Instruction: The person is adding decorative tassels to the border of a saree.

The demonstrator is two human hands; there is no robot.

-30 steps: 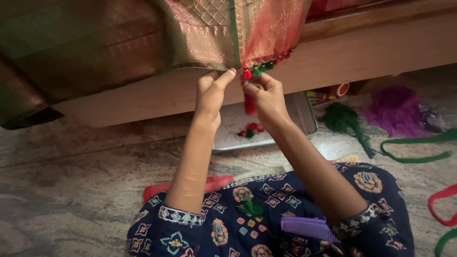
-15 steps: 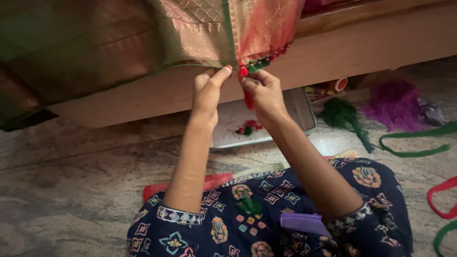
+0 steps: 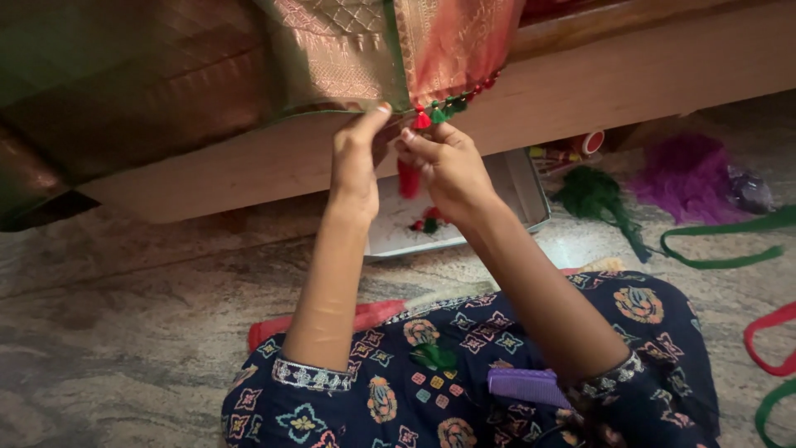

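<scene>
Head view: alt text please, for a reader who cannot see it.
Both hands, left hand and right hand, pinch the hanging edge of a green and pink woven cloth at a row of red and green tassels. Below lie a metal tray, a purple comb on the lap, and loose thread bundles on the floor.

Marbled stone floor point(image 3: 124, 332) down here — a shallow metal tray point(image 3: 522, 195) sits on it, half under the wooden ledge point(image 3: 630, 87). Off to the side, green thread point(image 3: 593, 195), purple fluff point(image 3: 684, 174), plus loose green point(image 3: 721, 241) and red ribbon loops point(image 3: 767, 336).
</scene>
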